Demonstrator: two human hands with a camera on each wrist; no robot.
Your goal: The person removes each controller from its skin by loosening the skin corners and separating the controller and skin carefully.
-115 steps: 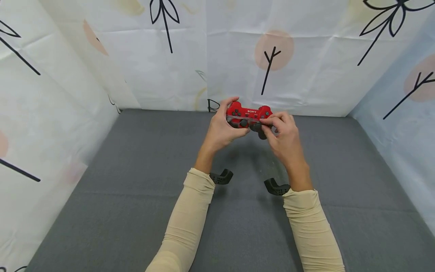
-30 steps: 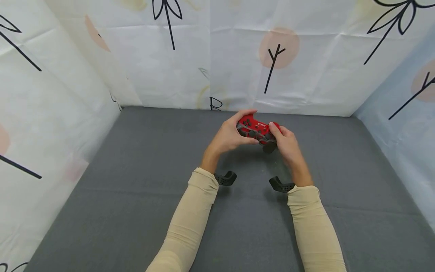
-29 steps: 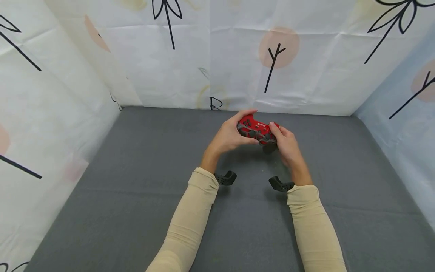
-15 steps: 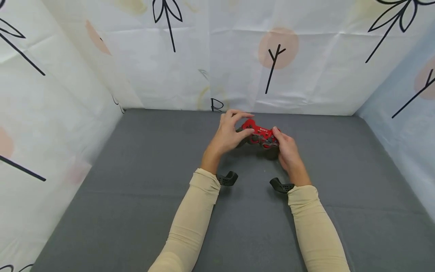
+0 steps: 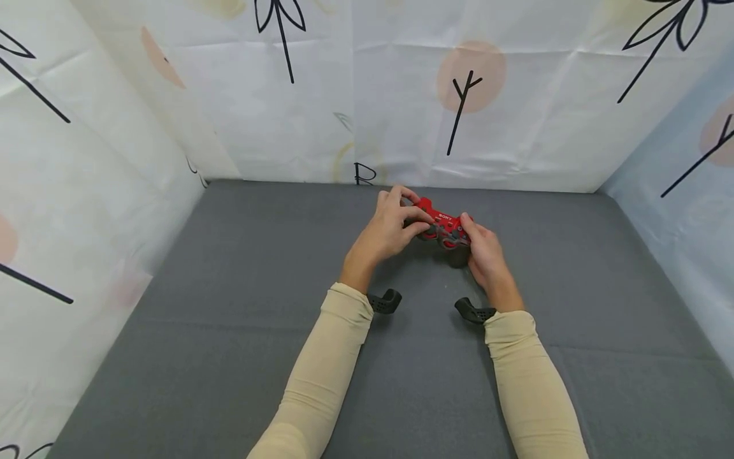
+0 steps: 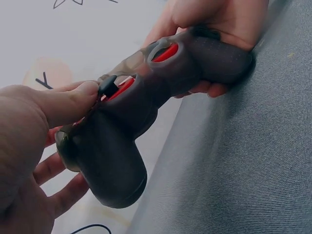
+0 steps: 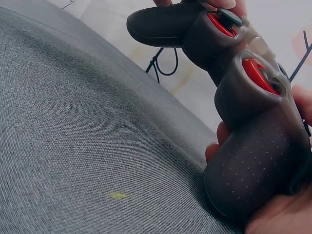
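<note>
A red game controller [image 5: 440,215] marked SONY is held at the far middle, over the grey surface. A dark, see-through sleeve-like cover [image 6: 112,156] wraps its handles; red rings show around the thumbsticks. My left hand [image 5: 387,229] holds the controller's left side. In the left wrist view, its thumb [image 6: 73,100] presses at the cover's edge beside the left thumbstick [image 6: 108,86], with fingers behind. My right hand [image 5: 489,255] grips the right handle, thumb on the controller's upper right. The right wrist view shows the dotted right handle [image 7: 253,161] resting against that palm.
A grey cloth-covered table [image 5: 258,382] spreads beneath my arms. White printed curtains [image 5: 275,127] stand behind it and at both sides. A black wrist mount [image 5: 385,301] sits on my left wrist, and another mount [image 5: 474,310] on my right. A small yellow mark [image 7: 118,195] lies on the cloth.
The controller has come lower and nearer, tilting down to the right. My left hand let its spread grasp go and now pinches at the left edge; my right hand shifted to the right handle.
</note>
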